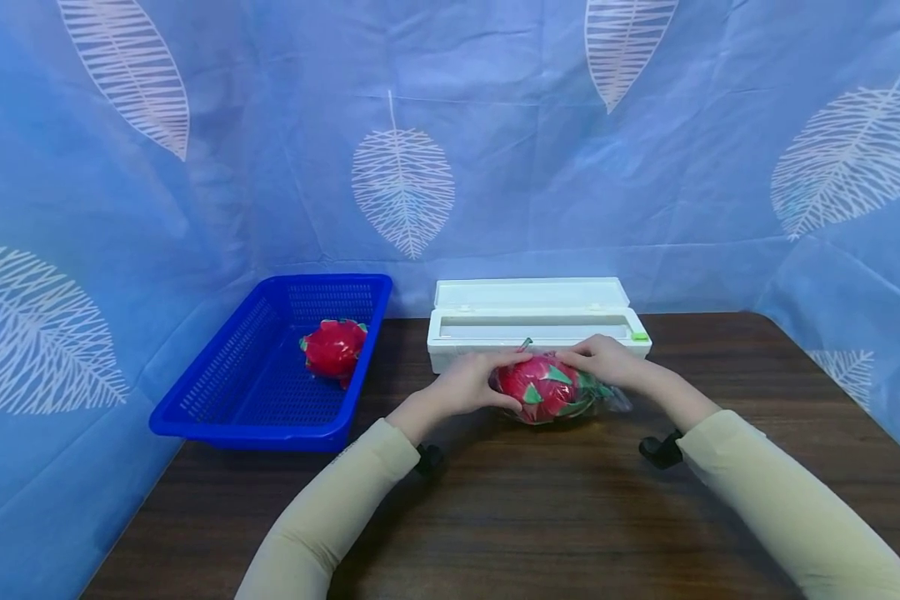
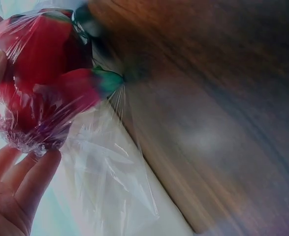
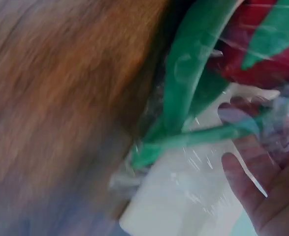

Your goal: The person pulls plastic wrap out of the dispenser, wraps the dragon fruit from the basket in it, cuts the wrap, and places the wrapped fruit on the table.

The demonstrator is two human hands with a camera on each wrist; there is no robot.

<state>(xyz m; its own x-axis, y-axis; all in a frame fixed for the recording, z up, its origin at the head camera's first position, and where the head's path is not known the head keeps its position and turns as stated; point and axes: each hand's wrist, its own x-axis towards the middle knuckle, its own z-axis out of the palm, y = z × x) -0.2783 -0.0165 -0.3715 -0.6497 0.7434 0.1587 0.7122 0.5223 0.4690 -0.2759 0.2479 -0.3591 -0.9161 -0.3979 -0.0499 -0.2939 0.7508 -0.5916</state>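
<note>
Pale sleeves (image 1: 337, 510) flank a red dragon fruit (image 1: 543, 387) (green-tipped, shiny, film-wrapped).

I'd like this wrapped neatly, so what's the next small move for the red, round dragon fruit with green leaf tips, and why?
I'd probably fold the loose clear plastic film in against the dragon fruit with the right hand: in the head view it sticks out beyond the fruit's right end, while the left hand grips the opposite side.
</note>
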